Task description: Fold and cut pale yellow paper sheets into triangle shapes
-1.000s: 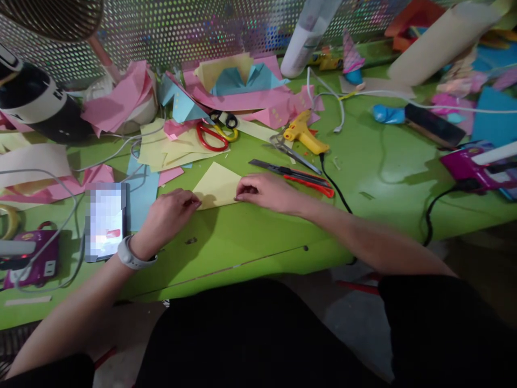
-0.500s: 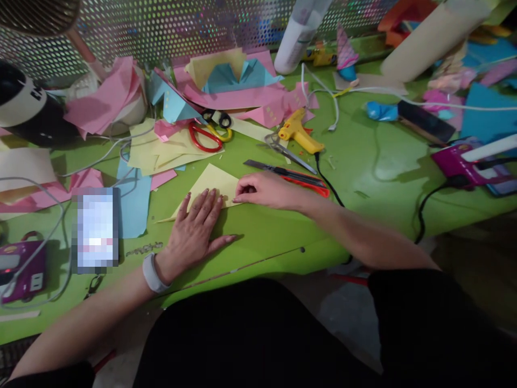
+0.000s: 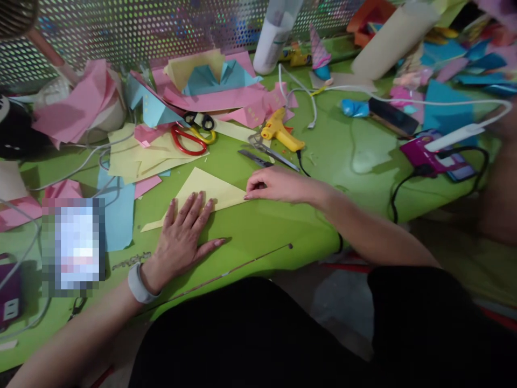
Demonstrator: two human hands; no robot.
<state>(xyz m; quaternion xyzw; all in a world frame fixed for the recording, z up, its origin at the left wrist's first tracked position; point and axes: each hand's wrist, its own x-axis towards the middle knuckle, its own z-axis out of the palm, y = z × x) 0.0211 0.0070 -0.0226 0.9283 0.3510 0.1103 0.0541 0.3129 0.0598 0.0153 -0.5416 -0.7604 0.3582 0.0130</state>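
A sheet of pale yellow paper (image 3: 210, 188), folded to a triangle with a narrow strip sticking out at the left, lies on the green table (image 3: 242, 237). My left hand (image 3: 183, 231) is spread flat, its fingers pressing on the paper's lower left part. At the paper's right corner, the fingertips of my right hand (image 3: 270, 184) are pinched together on it. Just behind that hand lies a craft knife (image 3: 253, 157), its handle hidden by my hand and forearm. A yellow glue gun (image 3: 283, 132) and red-and-yellow-handled scissors (image 3: 189, 141) lie farther back.
Pink, blue and yellow papers (image 3: 157, 156) spread over the back left. A phone (image 3: 78, 242) with a blurred screen lies left of my left hand. A white bottle (image 3: 272, 48) stands at the back. At the right is a purple power strip (image 3: 422, 156) with cables.
My right hand has slid a little to the right along the paper, and more of the paper's lower edge shows. The left hand stays flat on it. The whole view has shifted right.
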